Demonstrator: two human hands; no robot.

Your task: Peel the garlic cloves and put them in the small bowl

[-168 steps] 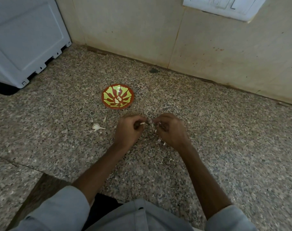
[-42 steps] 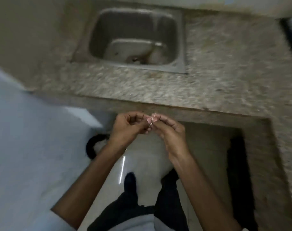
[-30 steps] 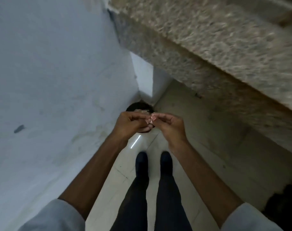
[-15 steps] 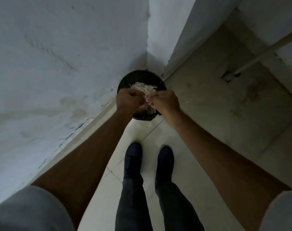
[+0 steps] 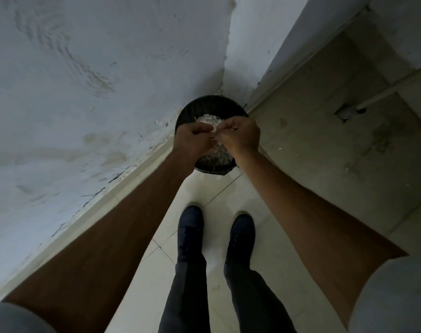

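Observation:
I look down at the floor. My left hand (image 5: 192,140) and my right hand (image 5: 240,135) meet, fingers curled, above a black waste bin (image 5: 211,100). Between their fingertips they pinch a small pale garlic clove (image 5: 213,139), mostly hidden by the fingers. A heap of pale garlic skins (image 5: 208,120) lies inside the bin under the hands. The small bowl and the counter are out of view.
The bin stands in a corner, with a white wall (image 5: 84,92) to the left and a tiled wall (image 5: 324,116) to the right. My two dark shoes (image 5: 190,227) stand on pale floor tiles just before the bin. A pipe (image 5: 396,85) runs along the right wall.
I turned from the counter past the sink to the floor corner. Both hands, still pinching the clove, came over the bin and have since held there.

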